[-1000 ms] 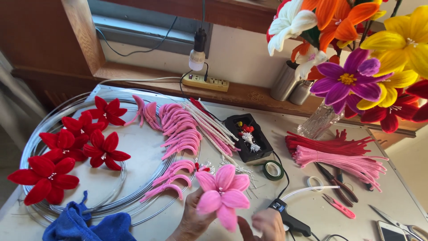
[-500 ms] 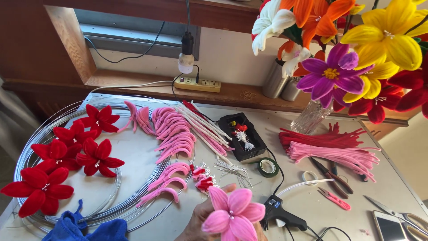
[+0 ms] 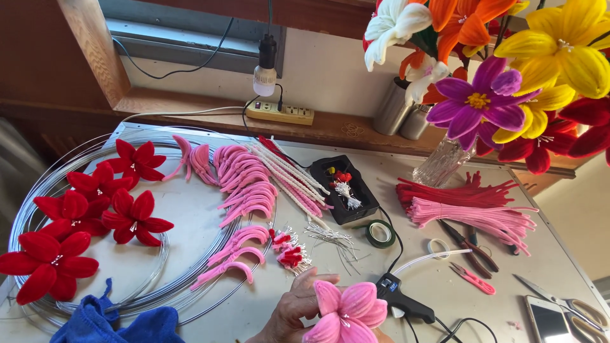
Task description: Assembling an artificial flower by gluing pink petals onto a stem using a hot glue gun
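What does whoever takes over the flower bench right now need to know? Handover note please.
Left hand: fingers around the pink flower at the near table edge.
Right hand: out of view.
Glue gun lies just right of the flower; pink petals and stamens sit behind the hand.
Done: five red flowers lie on the wire coil at left.
Left: many loose petals still unassembled.

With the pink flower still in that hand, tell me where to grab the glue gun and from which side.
Take the glue gun by its dark handle, which slants toward the lower right, coming from the right. Its nozzle end and the clear glue stick sit at the upper left, near the pink flower in the left hand, so probably stay off that end.
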